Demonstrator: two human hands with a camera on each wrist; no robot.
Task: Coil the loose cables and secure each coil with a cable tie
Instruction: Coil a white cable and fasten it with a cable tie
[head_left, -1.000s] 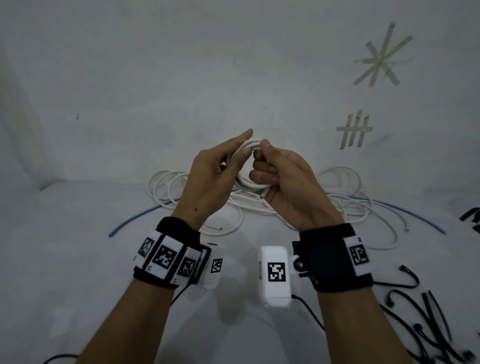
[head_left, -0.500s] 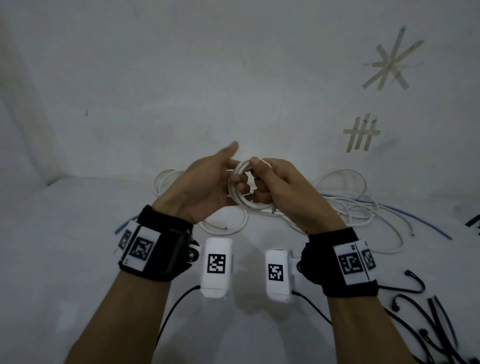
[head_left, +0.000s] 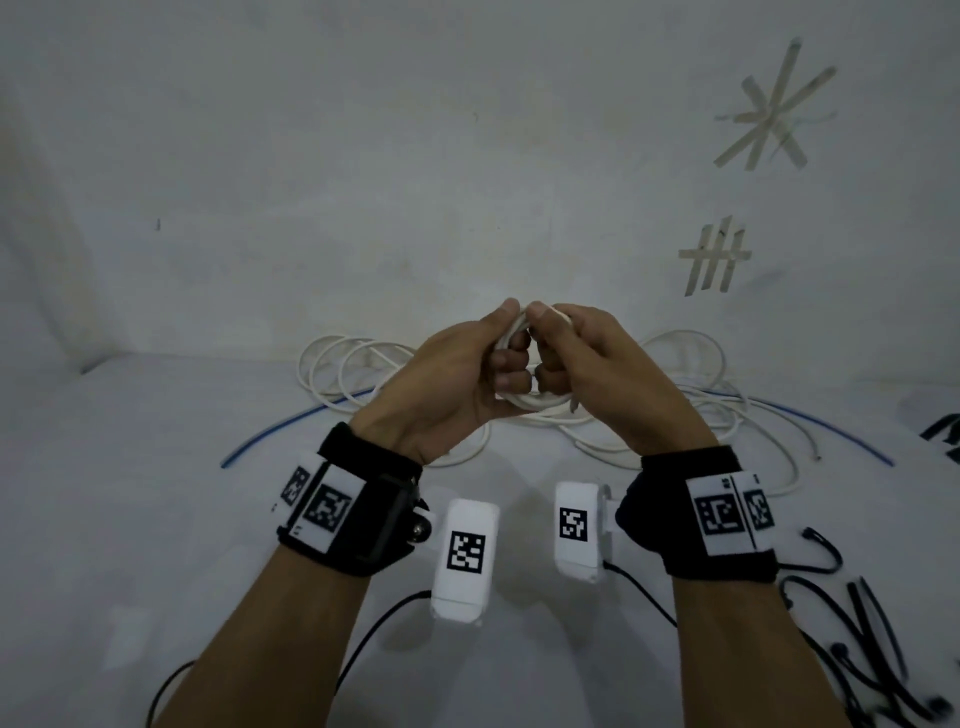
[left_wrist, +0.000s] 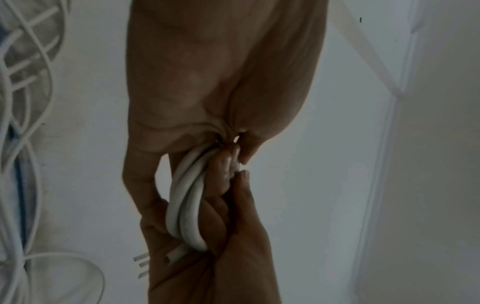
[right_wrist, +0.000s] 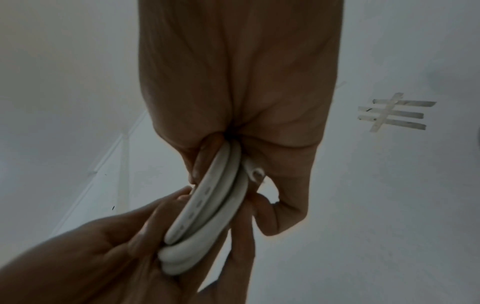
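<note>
The white worktop (head_left: 130, 519) carries everything, running back to a pale wall with strips of tape (head_left: 714, 260) stuck on it. Along its far edge sprawls a tangle of loose white cables (head_left: 353, 364), thin and springy, lying in wide overlapping loops, with a slim blue cable (head_left: 291, 423) arcing beneath them. Near the right edge lie the black cable ties (head_left: 857, 623), narrow flexible strips, some curled into hooks.

Held up above the worktop's middle is the white coil (right_wrist: 207, 209), a small tight ring of several turns, smooth, round in section and fairly stiff-looking; one cut end pokes out beside the bundle, bare wire tips showing in the left wrist view. The left hand (head_left: 447, 384) has its fingers curled around one side of the ring, and the right hand (head_left: 587, 364) is closed on the other, thumb pressing the turns from the top, so each grip is wrapped firmly on the coil.

The step in hand looks like squaring up the turns before tying. To do it well, I would keep the turns stacked flat (no crossing strands), tuck the free end along the bundle, then pass the whole hold to one hand so the other is free to reach a tie without the coil springing open.
</note>
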